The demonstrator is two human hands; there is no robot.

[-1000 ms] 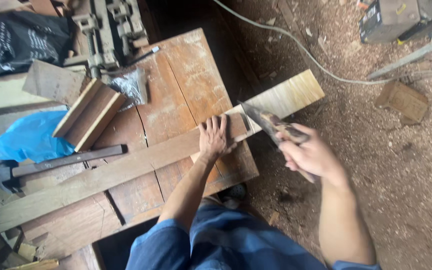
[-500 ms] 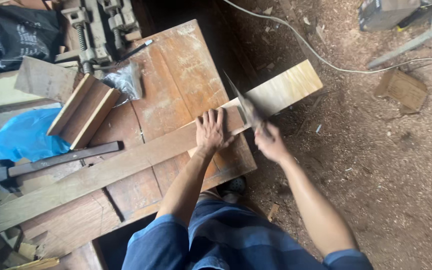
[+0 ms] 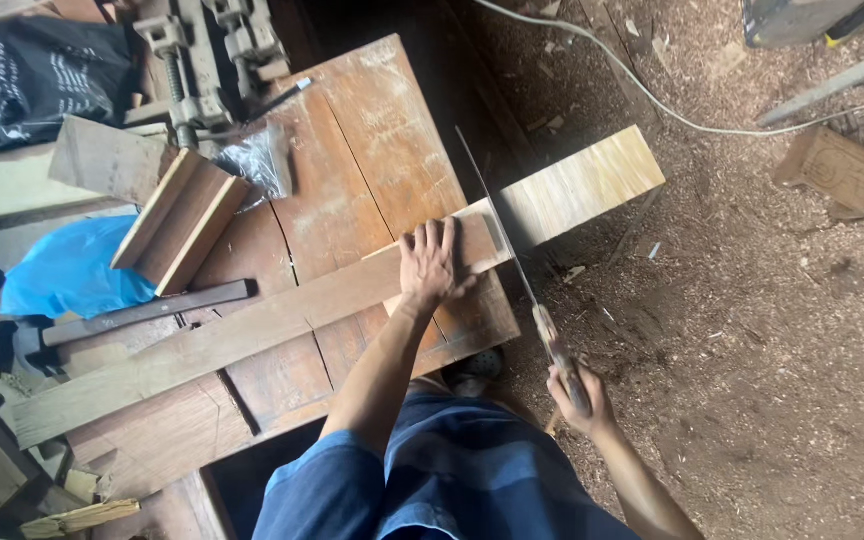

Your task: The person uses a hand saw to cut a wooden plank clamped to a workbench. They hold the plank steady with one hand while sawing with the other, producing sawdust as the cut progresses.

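At the bench point(image 3: 372, 130) edge, toward three o'clock, a long plank point(image 3: 252, 325) lies slantwise across the top with its pale end point(image 3: 582, 185) hanging out over the sawdust floor point(image 3: 752, 330). That overhang leaves the saw point(image 3: 507, 240) room to pass without biting the bench. The left hand point(image 3: 427, 265) lies flat on the plank, fingers spread and nothing grasped, just beside the cut line at nine o'clock of the blade; it looks like weight meant to stop the board shifting. The right hand point(image 3: 577, 395) is clenched round the saw handle, down at six o'clock, close to the body. The blade runs thin from that grip up across the plank toward twelve o'clock.

Against half a second ago, the right hand now sits far lower and nearer the knees, where it was then right up by the plank: the saw has been drawn back. The left hand has kept its place, and the plank has not moved. An open wooden box point(image 3: 182, 220) and blue bag point(image 3: 72, 270) sit at nine o'clock, untouched.
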